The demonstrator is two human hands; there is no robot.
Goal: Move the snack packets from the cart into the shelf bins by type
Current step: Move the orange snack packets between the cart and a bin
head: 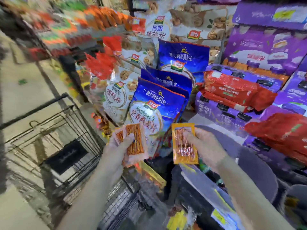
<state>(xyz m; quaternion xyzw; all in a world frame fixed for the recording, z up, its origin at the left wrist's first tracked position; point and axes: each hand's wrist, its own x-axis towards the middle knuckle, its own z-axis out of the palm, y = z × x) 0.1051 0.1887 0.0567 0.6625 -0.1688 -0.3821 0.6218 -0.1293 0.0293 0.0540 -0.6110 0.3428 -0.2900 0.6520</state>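
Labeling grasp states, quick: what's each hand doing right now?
Left hand: fingers grip a clear packet of snack sticks, possibly two.
Right hand: fingers grip an orange packet of snack sticks.

Store stock I saw ahead
Blue bags [154, 103] stood beside white walnut-print bags [116, 97]; red packs [232, 87] lay on purple cases [216, 112] at my right.

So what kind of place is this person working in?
Most likely a grocery shop aisle. Big blue food bags stand on display, purple cartons are stacked at the right, and a wire cart stands at the left. The left hand and right hand hold snack packets.
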